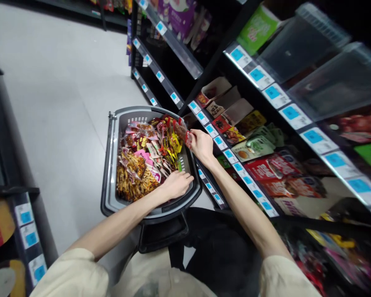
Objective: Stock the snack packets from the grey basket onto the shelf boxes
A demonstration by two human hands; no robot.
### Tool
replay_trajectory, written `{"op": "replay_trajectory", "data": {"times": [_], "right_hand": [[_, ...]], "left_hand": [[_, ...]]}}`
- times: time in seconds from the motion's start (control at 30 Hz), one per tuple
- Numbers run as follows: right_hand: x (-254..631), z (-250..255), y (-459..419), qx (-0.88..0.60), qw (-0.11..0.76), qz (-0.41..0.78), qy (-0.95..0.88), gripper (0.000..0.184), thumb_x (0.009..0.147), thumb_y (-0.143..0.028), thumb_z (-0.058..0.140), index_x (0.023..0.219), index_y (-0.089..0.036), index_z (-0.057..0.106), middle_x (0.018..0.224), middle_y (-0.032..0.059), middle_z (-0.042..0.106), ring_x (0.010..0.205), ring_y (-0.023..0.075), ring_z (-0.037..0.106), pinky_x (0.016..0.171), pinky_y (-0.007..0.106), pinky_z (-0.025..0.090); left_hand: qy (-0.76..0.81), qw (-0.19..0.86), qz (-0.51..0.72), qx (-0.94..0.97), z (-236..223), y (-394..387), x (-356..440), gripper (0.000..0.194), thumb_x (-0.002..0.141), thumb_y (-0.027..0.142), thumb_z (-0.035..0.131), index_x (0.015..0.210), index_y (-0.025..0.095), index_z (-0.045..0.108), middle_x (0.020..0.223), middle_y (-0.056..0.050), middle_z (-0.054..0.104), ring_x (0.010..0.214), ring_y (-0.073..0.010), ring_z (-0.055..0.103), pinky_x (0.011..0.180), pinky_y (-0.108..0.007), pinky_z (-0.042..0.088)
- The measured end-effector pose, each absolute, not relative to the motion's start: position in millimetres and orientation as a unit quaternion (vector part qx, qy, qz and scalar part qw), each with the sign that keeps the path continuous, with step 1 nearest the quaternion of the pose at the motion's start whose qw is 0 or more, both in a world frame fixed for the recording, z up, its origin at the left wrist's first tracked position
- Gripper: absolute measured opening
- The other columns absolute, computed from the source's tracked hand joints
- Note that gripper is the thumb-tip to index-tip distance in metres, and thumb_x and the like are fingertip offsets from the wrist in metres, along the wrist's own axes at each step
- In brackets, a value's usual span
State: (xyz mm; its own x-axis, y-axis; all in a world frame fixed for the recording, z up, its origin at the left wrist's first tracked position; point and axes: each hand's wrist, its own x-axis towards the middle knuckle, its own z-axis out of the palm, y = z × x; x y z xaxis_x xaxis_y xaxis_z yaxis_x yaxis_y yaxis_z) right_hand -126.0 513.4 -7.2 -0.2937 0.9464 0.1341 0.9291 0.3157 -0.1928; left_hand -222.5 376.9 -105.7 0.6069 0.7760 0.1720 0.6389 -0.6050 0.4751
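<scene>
A grey shopping basket [111, 165] with a black rim is full of small snack packets [154, 150] in red, yellow, pink and brown wrappers. At its far right edge my right hand [201, 145] pinches a red snack packet [188, 139], partly see-through, held above the rim. My left hand [177, 184] is inside the basket near its right front corner, fingers curled downward and closed. What it grips, if anything, is hidden; a bit of green wrapper shows just beyond it.
On the right, black shelves with price tags [250, 183] hold open boxes [231, 111], red snack packs [273, 165] and clear plastic bins [303, 41]. The basket's black handle [163, 233] hangs toward me. Another shelf [27, 231] stands at left, across the grey floor [64, 103].
</scene>
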Motion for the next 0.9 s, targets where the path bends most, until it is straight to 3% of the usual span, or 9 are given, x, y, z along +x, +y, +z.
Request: {"op": "replay_trajectory", "data": {"times": [0.17,0.3,0.4,0.47,0.6,0.7,0.77,0.83,0.9], "right_hand": [[-70.6,55.8,467.7,-0.471,0.073,0.1,-0.873,0.022,0.103,-0.024,0.056,0.107,-0.02,0.078,0.101,0.0074,0.08,0.091,0.0213,0.073,0.083,0.027,0.047],[-46.0,78.4,427.5,-0.402,0.016,0.142,-0.904,0.014,0.099,-0.019,0.063,0.099,-0.019,0.078,0.093,0.0063,0.079,0.08,0.0172,0.07,0.073,0.025,0.042],[-37.9,73.6,415.9,-0.393,0.001,0.147,-0.908,0.013,0.097,-0.015,0.064,0.096,-0.019,0.077,0.09,0.0065,0.079,0.076,0.0167,0.069,0.07,0.026,0.04],[-33.8,65.9,416.6,-0.381,0.001,0.168,-0.909,0.014,0.097,-0.016,0.064,0.095,-0.019,0.077,0.088,0.0058,0.078,0.075,0.0161,0.068,0.07,0.026,0.041],[-25.6,52.0,426.1,-0.406,0.12,0.24,-0.874,0.014,0.098,-0.028,0.067,0.092,-0.019,0.076,0.087,0.0034,0.077,0.077,0.0152,0.069,0.074,0.024,0.047],[-21.9,42.9,434.2,-0.508,0.308,0.265,-0.759,0.024,0.097,-0.043,0.068,0.104,-0.021,0.074,0.102,0.0044,0.078,0.091,0.018,0.071,0.082,0.026,0.053],[-22.4,34.1,439.3,-0.556,0.382,0.335,-0.657,0.038,0.096,-0.051,0.067,0.122,-0.024,0.069,0.118,0.006,0.076,0.102,0.0202,0.071,0.082,0.028,0.057],[-26.4,22.2,442.5,-0.556,0.382,0.468,-0.571,0.051,0.092,-0.056,0.069,0.133,-0.026,0.062,0.125,0.0072,0.074,0.102,0.0216,0.072,0.077,0.029,0.06],[-34.0,9.4,442.4,-0.522,0.331,0.59,-0.519,0.054,0.087,-0.057,0.075,0.129,-0.024,0.065,0.121,0.008,0.075,0.097,0.0218,0.073,0.074,0.03,0.061]], "left_hand": [[0.441,0.106,0.427,0.782,-92.2,372.9,-227.8,0.031,0.1,0.019,0.052,0.13,0.02,0.061,0.129,-0.014,0.067,0.126,-0.0277,0.059,0.112,-0.046,0.046],[0.483,0.092,0.47,0.733,-91.3,376.2,-230.3,0.055,0.093,0.037,0.07,0.143,0.023,0.05,0.148,-0.017,0.056,0.141,-0.0347,0.051,0.117,-0.054,0.041],[0.463,0.162,0.425,0.761,-97.1,380.7,-229.2,0.068,0.086,0.046,0.078,0.144,0.021,0.051,0.138,-0.017,0.065,0.13,-0.0359,0.061,0.113,-0.053,0.046],[0.439,0.241,0.401,0.767,-101.4,383.2,-227.9,0.061,0.085,0.045,0.078,0.136,0.021,0.057,0.123,-0.012,0.073,0.114,-0.0318,0.07,0.104,-0.046,0.054],[0.429,0.388,0.371,0.726,-99.3,385.5,-226.3,0.037,0.083,0.041,0.077,0.112,0.021,0.068,0.102,-0.005,0.078,0.093,-0.0245,0.075,0.088,-0.036,0.059],[0.433,0.488,0.414,0.634,-90.6,386.1,-224.8,0.043,0.082,0.045,0.079,0.114,0.018,0.069,0.109,-0.008,0.079,0.099,-0.0257,0.076,0.094,-0.039,0.06],[0.406,0.553,0.461,0.563,-86.8,387.5,-223.8,0.051,0.083,0.049,0.079,0.119,0.016,0.068,0.119,-0.012,0.078,0.108,-0.0276,0.075,0.1,-0.042,0.059],[0.383,0.593,0.5,0.502,-86.0,389.7,-223.3,0.057,0.082,0.053,0.08,0.122,0.015,0.067,0.126,-0.015,0.076,0.114,-0.0291,0.074,0.104,-0.044,0.058],[0.375,0.618,0.52,0.455,-86.9,391.6,-223.6,0.062,0.081,0.054,0.082,0.125,0.014,0.064,0.128,-0.016,0.075,0.115,-0.03,0.074,0.104,-0.046,0.059]]}}
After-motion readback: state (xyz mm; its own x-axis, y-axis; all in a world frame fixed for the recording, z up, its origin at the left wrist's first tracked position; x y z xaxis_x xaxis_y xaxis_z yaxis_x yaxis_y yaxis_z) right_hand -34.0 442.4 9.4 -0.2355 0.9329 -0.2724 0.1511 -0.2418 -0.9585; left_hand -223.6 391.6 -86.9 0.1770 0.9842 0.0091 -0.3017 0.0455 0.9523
